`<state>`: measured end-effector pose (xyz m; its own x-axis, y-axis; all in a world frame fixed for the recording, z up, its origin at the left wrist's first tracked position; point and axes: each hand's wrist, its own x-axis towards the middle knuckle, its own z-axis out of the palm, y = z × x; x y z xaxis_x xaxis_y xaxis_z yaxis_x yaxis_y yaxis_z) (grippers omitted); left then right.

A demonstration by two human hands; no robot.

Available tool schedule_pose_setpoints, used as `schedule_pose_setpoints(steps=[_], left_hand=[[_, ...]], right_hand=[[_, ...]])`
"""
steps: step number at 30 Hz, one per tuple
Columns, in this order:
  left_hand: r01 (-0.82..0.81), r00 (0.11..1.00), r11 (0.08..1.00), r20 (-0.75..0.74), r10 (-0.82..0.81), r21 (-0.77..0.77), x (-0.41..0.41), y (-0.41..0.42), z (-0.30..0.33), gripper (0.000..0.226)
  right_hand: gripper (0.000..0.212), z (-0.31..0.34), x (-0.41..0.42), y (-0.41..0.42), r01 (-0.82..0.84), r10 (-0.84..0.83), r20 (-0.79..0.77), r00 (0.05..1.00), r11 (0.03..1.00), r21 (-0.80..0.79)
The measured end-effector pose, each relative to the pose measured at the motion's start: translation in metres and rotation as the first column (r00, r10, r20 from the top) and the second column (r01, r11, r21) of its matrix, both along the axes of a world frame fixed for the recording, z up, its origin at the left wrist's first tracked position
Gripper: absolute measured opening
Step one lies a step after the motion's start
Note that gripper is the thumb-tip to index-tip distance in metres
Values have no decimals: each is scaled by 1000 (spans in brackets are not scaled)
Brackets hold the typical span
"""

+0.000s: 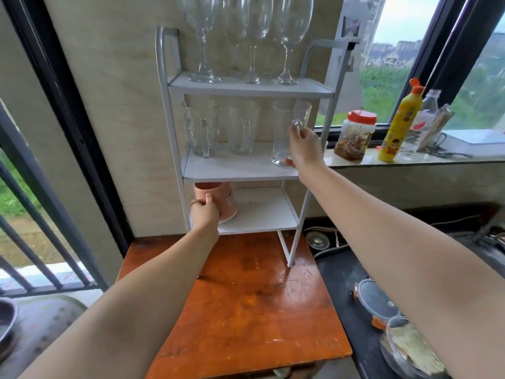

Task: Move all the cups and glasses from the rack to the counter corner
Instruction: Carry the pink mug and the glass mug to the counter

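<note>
A white three-shelf rack (pixel 175 149) stands on a worn orange table (pixel 246 296). Three wine glasses (pixel 254 39) stand on its top shelf. On the middle shelf are two clear handled mugs (pixel 202 127) and, at the right end, a tall clear glass (pixel 284 132). My right hand (pixel 304 146) grips that tall glass from its right side. A pink cup (pixel 216 195) sits tilted at the left of the bottom shelf, and my left hand (pixel 205 214) holds it from the front.
A windowsill (pixel 437 160) to the right carries a red-lidded jar (pixel 355 135), a yellow squeeze bottle (pixel 399 124) and a clear bottle. A dark counter (pixel 341 283) on the right holds lidded containers (pixel 377 302) and a bowl. A railing stands at the left.
</note>
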<state>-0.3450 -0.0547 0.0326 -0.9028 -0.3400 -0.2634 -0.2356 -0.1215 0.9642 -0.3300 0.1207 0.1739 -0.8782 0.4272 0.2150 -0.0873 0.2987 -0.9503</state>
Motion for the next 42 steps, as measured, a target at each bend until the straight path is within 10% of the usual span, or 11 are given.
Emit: schedule_pose_setpoints(steps=[15, 26, 34, 42], left_hand=[[60, 997, 997, -53, -57, 44, 126, 59, -9, 37], [407, 913, 914, 20, -407, -4, 250, 179, -47, 18], [785, 611, 609, -15, -791, -113, 296, 267, -54, 19], [974, 153, 153, -13, -988, -165, 366, 341, -69, 17]], right_hand=[[37, -20, 154, 43, -154, 147, -78, 986, 983, -102], [46, -125, 336, 175, 206, -208, 124, 970, 978, 26], [42, -179, 455, 223, 570, -554, 190, 810, 821, -37], [43, -215, 559, 210, 897, -862, 267, 432, 440, -31]])
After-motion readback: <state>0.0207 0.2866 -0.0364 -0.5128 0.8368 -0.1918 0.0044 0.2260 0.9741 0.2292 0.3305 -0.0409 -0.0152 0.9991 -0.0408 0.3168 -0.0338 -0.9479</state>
